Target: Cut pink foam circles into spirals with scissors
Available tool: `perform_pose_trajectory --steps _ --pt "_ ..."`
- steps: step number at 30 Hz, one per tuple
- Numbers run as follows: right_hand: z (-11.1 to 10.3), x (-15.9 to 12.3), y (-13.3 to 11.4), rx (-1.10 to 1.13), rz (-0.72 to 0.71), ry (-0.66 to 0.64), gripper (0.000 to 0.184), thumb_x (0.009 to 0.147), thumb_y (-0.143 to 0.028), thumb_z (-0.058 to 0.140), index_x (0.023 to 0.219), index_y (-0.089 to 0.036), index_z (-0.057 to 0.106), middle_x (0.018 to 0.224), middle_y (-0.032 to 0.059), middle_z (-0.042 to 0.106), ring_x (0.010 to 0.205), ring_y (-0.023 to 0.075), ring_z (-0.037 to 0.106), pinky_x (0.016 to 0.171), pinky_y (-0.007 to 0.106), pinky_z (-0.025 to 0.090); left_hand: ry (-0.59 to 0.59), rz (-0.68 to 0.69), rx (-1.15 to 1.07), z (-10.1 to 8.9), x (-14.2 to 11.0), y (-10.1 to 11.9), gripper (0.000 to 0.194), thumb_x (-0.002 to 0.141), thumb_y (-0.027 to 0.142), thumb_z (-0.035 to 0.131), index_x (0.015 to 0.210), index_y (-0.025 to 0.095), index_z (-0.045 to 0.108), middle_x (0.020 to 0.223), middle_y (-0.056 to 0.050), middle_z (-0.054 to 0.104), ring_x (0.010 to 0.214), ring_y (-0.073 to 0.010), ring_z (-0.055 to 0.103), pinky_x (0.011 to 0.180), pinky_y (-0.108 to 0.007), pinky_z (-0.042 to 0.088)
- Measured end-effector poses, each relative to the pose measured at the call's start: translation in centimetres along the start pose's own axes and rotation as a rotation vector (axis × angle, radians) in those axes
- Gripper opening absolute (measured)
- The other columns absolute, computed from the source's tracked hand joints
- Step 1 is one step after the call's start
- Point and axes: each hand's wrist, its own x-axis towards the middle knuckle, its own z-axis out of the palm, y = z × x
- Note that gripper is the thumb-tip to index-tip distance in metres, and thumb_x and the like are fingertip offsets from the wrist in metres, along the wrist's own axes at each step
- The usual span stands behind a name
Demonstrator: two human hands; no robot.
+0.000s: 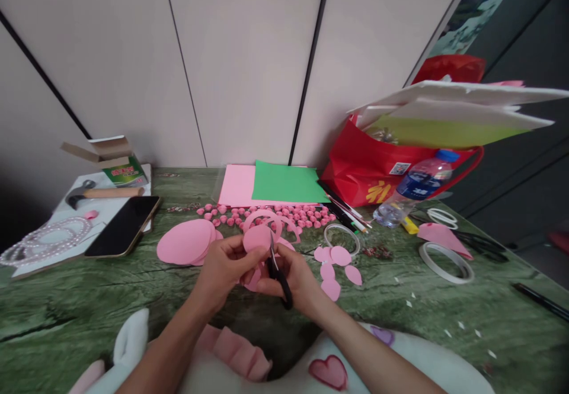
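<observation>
My left hand point(228, 263) is closed on a round piece of pink paper point(256, 238), pinched between thumb and fingers. In my right hand point(293, 275) is a pair of scissors point(279, 276) with black handles, its blades pointing up at the paper's right edge. Thin curved pink paper offcuts point(263, 215) lie just behind the hands. To the left rests a stack of pink paper ovals point(186, 242). Small pink paper petals point(341, 256) are spread to the right of my right hand.
Many pink rolled paper buds point(311, 212) line the back, before green paper point(288, 182). At right stand a water bottle point(418, 186), a red bag point(355, 163) and a tape roll point(446, 262). A phone point(124, 226), hammer point(104, 192) and bead strings point(53, 240) lie left.
</observation>
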Motion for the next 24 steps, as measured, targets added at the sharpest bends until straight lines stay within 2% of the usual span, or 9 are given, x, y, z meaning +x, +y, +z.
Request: perform_pose_trajectory --steps 4,11,24 --pt "-0.1 0.05 0.02 0.015 -0.033 -0.015 0.044 0.05 -0.03 0.074 0.082 -0.017 0.047 0.055 -0.0062 0.046 0.047 0.0061 0.038 0.045 0.018 0.031 -0.011 -0.004 0.0 0.05 -0.04 -0.02 0.019 0.063 0.03 0.061 0.06 0.013 0.055 0.042 0.005 0.046 0.036 -0.0043 0.037 0.034 -0.016 0.026" --pt "-0.24 0.06 -0.01 0.007 -0.005 -0.029 0.04 0.048 -0.034 0.074 0.072 -0.017 0.047 0.051 -0.0075 0.04 0.044 0.0048 0.032 0.04 0.017 0.023 0.007 0.017 0.016 -0.17 0.06 -0.28 0.022 0.065 0.032 0.06 0.057 0.014 0.052 0.04 0.006 0.043 0.035 -0.0046 0.035 0.034 -0.016 0.025" --pt "-0.16 0.04 -0.31 0.062 0.025 0.015 0.038 0.045 -0.028 0.076 0.067 -0.015 0.048 0.048 -0.0078 0.043 0.04 0.0034 0.034 0.037 0.015 0.026 0.033 0.029 -0.068 -0.23 0.21 -0.46 0.011 0.064 0.022 0.06 0.06 0.014 0.053 0.038 0.007 0.041 0.033 -0.003 0.032 0.034 -0.015 0.022"
